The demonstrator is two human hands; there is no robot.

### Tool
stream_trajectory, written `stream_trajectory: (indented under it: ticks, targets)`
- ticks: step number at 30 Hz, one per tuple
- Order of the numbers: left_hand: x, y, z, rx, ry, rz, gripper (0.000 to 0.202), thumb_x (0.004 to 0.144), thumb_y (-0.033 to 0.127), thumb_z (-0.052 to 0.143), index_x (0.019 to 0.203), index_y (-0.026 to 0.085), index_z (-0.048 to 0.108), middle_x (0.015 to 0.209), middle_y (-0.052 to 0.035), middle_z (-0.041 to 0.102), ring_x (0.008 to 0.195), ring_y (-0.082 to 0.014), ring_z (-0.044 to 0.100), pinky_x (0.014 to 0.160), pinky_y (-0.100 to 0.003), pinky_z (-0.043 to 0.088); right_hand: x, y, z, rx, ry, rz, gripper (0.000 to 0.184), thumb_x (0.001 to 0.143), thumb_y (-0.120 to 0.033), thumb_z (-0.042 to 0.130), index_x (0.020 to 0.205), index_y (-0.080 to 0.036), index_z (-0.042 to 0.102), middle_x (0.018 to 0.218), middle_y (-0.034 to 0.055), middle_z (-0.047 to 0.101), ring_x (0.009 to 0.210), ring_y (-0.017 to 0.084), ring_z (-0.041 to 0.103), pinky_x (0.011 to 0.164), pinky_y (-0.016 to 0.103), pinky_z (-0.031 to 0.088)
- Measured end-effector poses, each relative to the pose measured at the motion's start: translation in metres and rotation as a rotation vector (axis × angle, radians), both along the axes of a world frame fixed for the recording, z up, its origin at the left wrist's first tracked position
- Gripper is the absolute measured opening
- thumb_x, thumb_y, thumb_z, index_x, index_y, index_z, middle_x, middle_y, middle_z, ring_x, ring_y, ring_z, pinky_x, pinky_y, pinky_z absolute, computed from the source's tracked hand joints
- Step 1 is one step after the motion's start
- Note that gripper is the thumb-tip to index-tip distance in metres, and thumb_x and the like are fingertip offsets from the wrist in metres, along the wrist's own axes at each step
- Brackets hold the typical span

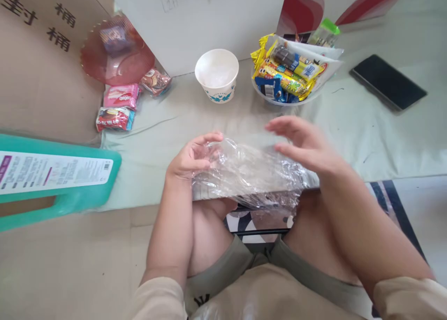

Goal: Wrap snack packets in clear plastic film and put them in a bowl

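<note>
A crumpled sheet of clear plastic film (249, 169) spreads over the front edge of the cloth-covered table and hangs down above my lap. My left hand (193, 157) has its curled fingers in the film's left end, with thumb and forefinger held apart. Above the film's right side is my right hand (302, 143), slightly blurred, its thumb and fingers spread with nothing between them. Beyond my hands stands a white paper cup (218, 85) with a blue-green leaf pattern. Right of the cup, a clear bowl (296, 101) is heaped with wrapped snacks (288, 73).
A black phone (389, 83) lies at the right. On the left are a reddish scalloped plate (136, 62), small snack packs (120, 96) and a green jug (87, 196) with a label. Cardboard boxes (206, 22) line the table's back.
</note>
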State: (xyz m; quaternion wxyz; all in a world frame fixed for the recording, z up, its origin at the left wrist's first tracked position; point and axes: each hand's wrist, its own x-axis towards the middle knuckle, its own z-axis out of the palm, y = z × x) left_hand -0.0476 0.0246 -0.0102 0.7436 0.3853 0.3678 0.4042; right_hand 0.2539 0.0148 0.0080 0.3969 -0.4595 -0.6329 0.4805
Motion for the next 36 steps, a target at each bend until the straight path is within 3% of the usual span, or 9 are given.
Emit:
stream_trajectory:
  ticks: [3,7,10,14,17,20,24,30,36]
  targets:
    - [0.008,-0.002,-0.001,-0.015,-0.008,-0.127,0.053,0.041,0.020,0.093,0.091,0.024,0.078,0.126,-0.0127,0.069,0.069,-0.0136,0.057,0.045,-0.023,0.042,-0.024,0.005,0.002,-0.205,-0.085,0.362,0.054,0.073,-0.039,0.083,0.122,-0.023,0.066,0.114,0.0075,0.075,0.089,0.019,0.070,0.079,0.034,0.058]
    - [0.019,0.001,0.004,-0.012,-0.102,0.029,0.070,0.050,0.045,0.091,0.116,0.034,0.069,0.121,-0.0091,0.069,0.081,-0.0220,0.067,0.054,-0.030,0.052,-0.040,0.002,0.002,-0.269,-0.061,0.575,0.012,0.082,-0.031,0.070,0.084,-0.020,0.066,0.067,-0.0032,0.062,0.059,0.010,0.052,0.056,0.025,0.043]
    - [0.030,0.006,0.006,-0.069,-0.135,0.224,0.069,0.072,0.075,0.066,0.122,0.028,0.064,0.125,-0.0119,0.069,0.108,-0.0311,0.071,0.074,-0.040,0.060,-0.040,-0.001,-0.001,-0.303,0.077,0.372,0.018,0.084,-0.035,0.068,0.083,-0.021,0.058,0.064,-0.0044,0.058,0.054,0.009,0.049,0.052,0.025,0.040]
    - [0.046,0.007,0.000,-0.225,-0.161,-0.012,0.093,0.067,0.094,0.055,0.116,0.015,0.067,0.122,-0.0215,0.073,0.116,-0.0379,0.071,0.086,-0.047,0.061,-0.039,0.001,-0.007,-0.285,0.041,-0.074,0.018,0.083,-0.036,0.066,0.083,-0.023,0.053,0.065,-0.0022,0.063,0.048,0.010,0.051,0.048,0.027,0.040]
    - [0.056,0.001,-0.007,-0.183,-0.124,-0.128,0.090,0.063,0.083,0.075,0.121,0.015,0.066,0.128,-0.0228,0.072,0.121,-0.0375,0.070,0.091,-0.045,0.061,-0.041,-0.001,-0.010,-0.111,-0.159,-0.293,0.011,0.082,-0.032,0.065,0.081,-0.024,0.056,0.059,-0.0026,0.061,0.049,0.012,0.051,0.053,0.029,0.040]
    - [0.067,-0.006,-0.011,-0.168,0.004,-0.113,0.073,0.063,0.051,0.092,0.123,0.018,0.065,0.132,-0.0189,0.072,0.119,-0.0322,0.072,0.088,-0.037,0.061,-0.043,-0.005,-0.011,0.058,-0.346,-0.351,0.007,0.081,-0.030,0.064,0.080,-0.024,0.060,0.060,-0.0022,0.060,0.053,0.013,0.052,0.060,0.031,0.040]
    - [0.078,-0.008,-0.011,-0.120,0.219,0.039,0.045,0.071,0.019,0.085,0.110,0.018,0.064,0.100,-0.0088,0.080,0.085,-0.0195,0.078,0.068,-0.025,0.059,-0.043,-0.010,-0.011,0.083,-0.341,-0.337,0.009,0.082,-0.031,0.065,0.081,-0.024,0.060,0.061,-0.0027,0.061,0.052,0.012,0.050,0.059,0.030,0.039]
    - [0.066,-0.003,-0.006,-0.011,0.097,0.161,0.034,0.074,0.025,0.083,0.096,0.022,0.058,0.093,-0.0018,0.080,0.070,-0.0155,0.076,0.064,-0.024,0.060,-0.033,-0.011,-0.013,-0.146,-0.060,-0.113,0.035,0.078,-0.044,0.073,0.103,-0.021,0.063,0.089,0.0012,0.071,0.051,0.008,0.048,0.052,0.028,0.040]
    - [0.057,0.000,-0.007,-0.152,0.235,-0.115,0.028,0.079,0.031,0.079,0.101,0.017,0.069,0.067,-0.0037,0.075,0.056,-0.0162,0.072,0.051,-0.022,0.054,-0.029,-0.010,-0.016,-0.275,-0.030,0.042,0.027,0.093,-0.038,0.056,0.106,-0.018,0.068,0.055,-0.0057,0.059,0.046,0.009,0.051,0.048,0.025,0.039]
